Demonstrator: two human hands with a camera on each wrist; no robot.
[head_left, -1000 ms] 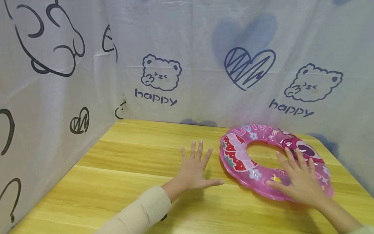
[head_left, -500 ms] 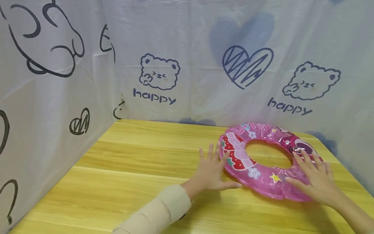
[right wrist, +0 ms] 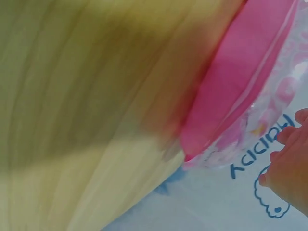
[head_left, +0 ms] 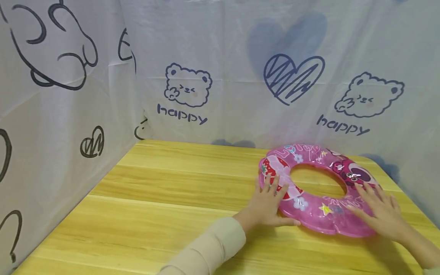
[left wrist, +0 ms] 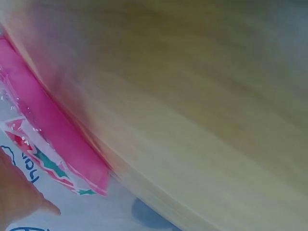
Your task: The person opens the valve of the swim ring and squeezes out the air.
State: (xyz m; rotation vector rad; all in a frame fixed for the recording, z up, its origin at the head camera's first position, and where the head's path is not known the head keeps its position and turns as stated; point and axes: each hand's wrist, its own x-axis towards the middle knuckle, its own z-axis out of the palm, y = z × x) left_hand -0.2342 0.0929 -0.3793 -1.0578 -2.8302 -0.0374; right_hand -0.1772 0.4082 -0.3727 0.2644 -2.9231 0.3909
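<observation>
Swim ring [head_left: 311, 215]: lying on the right of the table [head_left: 154, 202]
Feel: probably light, springy, slick
Hold: likely best round the tube
Left hand [head_left: 266, 204]: spread at its left edge, gripping nothing
Right hand [head_left: 386, 214]: spread at its right, likewise

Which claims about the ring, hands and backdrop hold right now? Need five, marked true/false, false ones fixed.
1. The pink inflatable ring lies on the wooden table. True.
2. In the head view, the left hand is at the ring's strawberry print and the right hand at its near right side. True.
3. Both hands are clenched into fists. False: their fingers are extended and spread.
4. The sleeve on the left arm is black. False: the sleeve is cream.
5. The backdrop shows two bear drawings with "happy" under each. True.
</observation>
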